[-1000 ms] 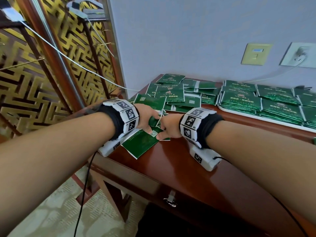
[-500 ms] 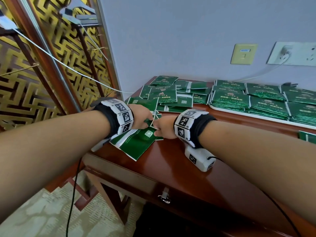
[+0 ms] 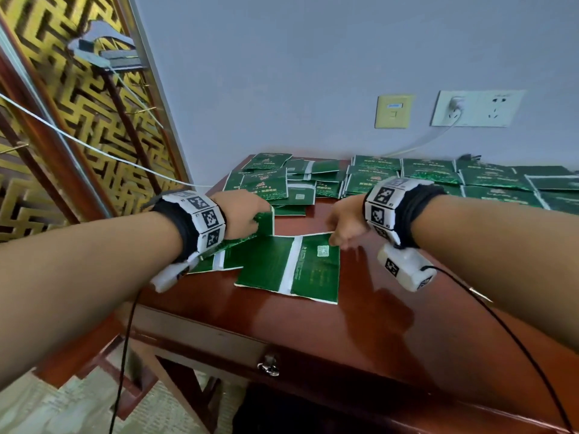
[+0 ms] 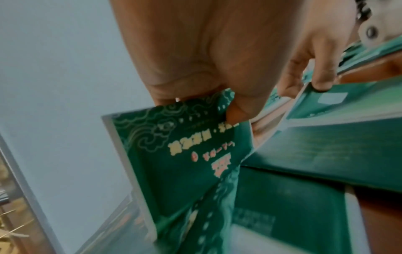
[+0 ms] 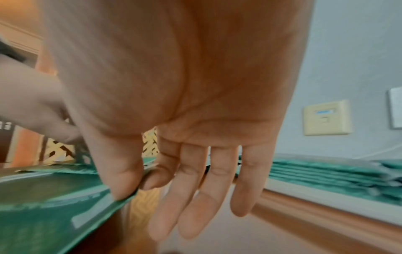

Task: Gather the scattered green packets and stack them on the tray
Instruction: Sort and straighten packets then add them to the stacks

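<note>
My left hand [image 3: 247, 216] pinches the corner of a green packet [image 4: 174, 154] printed with gold clouds, tilted up from the table. My right hand [image 3: 340, 225] pinches the far right corner of another green packet [image 3: 291, 266] between thumb and forefinger [image 5: 152, 178]; that packet lies back side up, with a white strip and QR label. More green packets [image 3: 275, 183] lie scattered in a pile at the table's far left. Rows of stacked green packets [image 3: 488, 183] fill the white tray [image 5: 304, 194] at the right, behind my right wrist.
The red-brown wooden table [image 3: 360, 324] has a drawer pull [image 3: 268, 366] at its front edge. A gold lattice screen [image 3: 78, 126] stands at the left. Wall sockets [image 3: 476, 108] and a white cable run above the tray.
Both hands have drawn apart: my right hand pulled its packet to the right, flat on the table, while my left hand lifted its packet's corner. The head view swung closer.
</note>
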The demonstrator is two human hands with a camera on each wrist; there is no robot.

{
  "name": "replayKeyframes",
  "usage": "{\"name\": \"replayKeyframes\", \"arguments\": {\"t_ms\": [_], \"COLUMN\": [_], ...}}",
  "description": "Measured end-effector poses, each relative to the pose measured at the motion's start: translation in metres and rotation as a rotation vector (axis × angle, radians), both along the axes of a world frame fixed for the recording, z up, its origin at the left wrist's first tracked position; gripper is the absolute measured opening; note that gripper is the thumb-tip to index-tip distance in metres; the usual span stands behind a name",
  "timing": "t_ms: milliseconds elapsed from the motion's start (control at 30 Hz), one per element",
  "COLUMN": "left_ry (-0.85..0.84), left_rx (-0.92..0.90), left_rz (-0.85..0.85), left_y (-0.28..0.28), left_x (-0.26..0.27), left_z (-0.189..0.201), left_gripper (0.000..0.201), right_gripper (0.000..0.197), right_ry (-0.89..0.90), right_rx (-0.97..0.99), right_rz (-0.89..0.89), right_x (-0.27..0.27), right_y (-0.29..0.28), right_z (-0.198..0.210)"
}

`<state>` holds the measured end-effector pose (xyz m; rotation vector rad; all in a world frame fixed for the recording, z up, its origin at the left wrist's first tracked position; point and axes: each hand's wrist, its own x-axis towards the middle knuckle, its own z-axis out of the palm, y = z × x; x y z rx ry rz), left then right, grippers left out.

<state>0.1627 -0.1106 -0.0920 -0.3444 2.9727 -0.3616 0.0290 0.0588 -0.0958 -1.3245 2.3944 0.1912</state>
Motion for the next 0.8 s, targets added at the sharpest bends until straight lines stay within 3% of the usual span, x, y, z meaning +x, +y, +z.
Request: {"name": "replayKeyframes", "arguments": {"t_ms": [67, 133, 267, 433, 533, 600, 667, 733, 800], "left_ry": [0.038, 0.07, 0.124, 0.203, 0.189, 0.176, 0.142, 0.085, 0.075], "left_rx": [0.071, 0.152, 0.392, 0.504, 0.441, 0.389, 0.345, 0.26, 0.204], "left_rz": [-0.024, -0.053, -0.05, 0.036, 0.164, 0.255, 0.31, 0.32, 0.233], "left_y": [0.009, 0.021, 0.048, 0.069, 0.068, 0.062, 0.06, 0.059, 0.055], "left_x": [-0.008, -0.017, -0.035, -0.056, -0.066, -0.069, -0.067, -0.062, -0.061], "left_z": [0.006, 0.009, 0.01, 0.001, -0.003, -0.004, -0.005, -0.006, -0.01], "left_gripper": [0.035, 0.041, 0.041, 0.039, 0.019, 0.005, 0.014, 0.015, 0.041], "right_gripper": [0.006, 0.023, 0.032, 0.028, 0.02, 0.015, 0.019, 0.023, 0.031], "right_ry": [0.011, 0.024, 0.309, 0.441, 0.441, 0.337, 0.231, 0.245, 0.318], "right_rx": [-0.023, -0.05, -0.037, -0.124, -0.206, -0.243, -0.223, -0.189, -0.097], "right_rz": [-0.066, -0.133, -0.121, -0.119, -0.043, 0.029, 0.057, 0.054, 0.045], "right_x": [-0.007, -0.015, -0.032, -0.036, -0.028, -0.018, -0.012, -0.014, -0.018], "right_y": [0.013, 0.023, 0.035, 0.035, 0.031, 0.03, 0.031, 0.029, 0.028], "right_z": [0.01, 0.02, 0.036, 0.042, 0.039, 0.032, 0.024, 0.016, 0.011]}}
